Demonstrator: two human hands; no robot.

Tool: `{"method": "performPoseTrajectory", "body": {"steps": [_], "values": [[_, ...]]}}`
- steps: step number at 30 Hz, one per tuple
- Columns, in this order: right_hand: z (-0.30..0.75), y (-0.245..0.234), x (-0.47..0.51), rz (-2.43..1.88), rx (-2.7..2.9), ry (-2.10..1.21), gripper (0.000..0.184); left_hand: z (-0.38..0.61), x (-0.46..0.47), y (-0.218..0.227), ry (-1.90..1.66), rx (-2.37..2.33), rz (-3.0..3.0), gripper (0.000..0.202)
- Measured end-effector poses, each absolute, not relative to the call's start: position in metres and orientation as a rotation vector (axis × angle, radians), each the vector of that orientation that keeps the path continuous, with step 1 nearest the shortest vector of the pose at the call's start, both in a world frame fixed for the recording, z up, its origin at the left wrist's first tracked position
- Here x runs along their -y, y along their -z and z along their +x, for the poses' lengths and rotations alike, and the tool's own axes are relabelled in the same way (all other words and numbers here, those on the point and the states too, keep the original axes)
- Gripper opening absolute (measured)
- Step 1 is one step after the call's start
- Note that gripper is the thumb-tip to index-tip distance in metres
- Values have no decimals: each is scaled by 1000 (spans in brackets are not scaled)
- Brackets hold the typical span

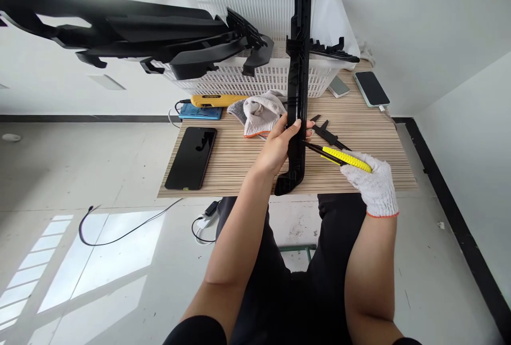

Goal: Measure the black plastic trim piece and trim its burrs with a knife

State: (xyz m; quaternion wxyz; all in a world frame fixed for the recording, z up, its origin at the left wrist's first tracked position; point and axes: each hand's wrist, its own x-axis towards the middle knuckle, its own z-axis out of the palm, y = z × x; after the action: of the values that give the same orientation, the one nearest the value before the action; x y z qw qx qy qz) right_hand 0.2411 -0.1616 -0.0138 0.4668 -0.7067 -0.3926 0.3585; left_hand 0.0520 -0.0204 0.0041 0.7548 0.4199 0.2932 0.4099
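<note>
My bare left hand [278,142] is closed around a long black plastic trim piece [297,84], which stands nearly upright in the view. Its lower end comes down near the table's front edge. My right hand [369,180], in a white knitted glove with an orange hem, grips a yellow and black utility knife [346,159]. The knife's dark tip points left and meets the right edge of the trim piece, just below my left fingers; whether it cuts in I cannot tell. Behind the knife, black calipers [329,134] lie on the table.
A white plastic basket [255,81] holds several black plastic parts [159,36] jutting far left. On the striped table [235,169] are a dark phone [191,157], a spare glove [265,112], a yellow tool [217,100], a blue box [200,112] and a charging phone [372,88].
</note>
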Motion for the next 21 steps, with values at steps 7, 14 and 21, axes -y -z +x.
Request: {"method": "performPoseTrajectory", "body": {"steps": [7, 14, 21], "values": [[238, 15, 159, -1687, 892, -879, 52, 52, 20, -4, -895, -617, 928, 14], [238, 14, 160, -1698, 879, -899, 52, 52, 21, -3, -895, -644, 950, 14], [239, 16, 160, -1705, 866, -879, 55, 52, 20, -1, -894, -641, 946, 13]]}}
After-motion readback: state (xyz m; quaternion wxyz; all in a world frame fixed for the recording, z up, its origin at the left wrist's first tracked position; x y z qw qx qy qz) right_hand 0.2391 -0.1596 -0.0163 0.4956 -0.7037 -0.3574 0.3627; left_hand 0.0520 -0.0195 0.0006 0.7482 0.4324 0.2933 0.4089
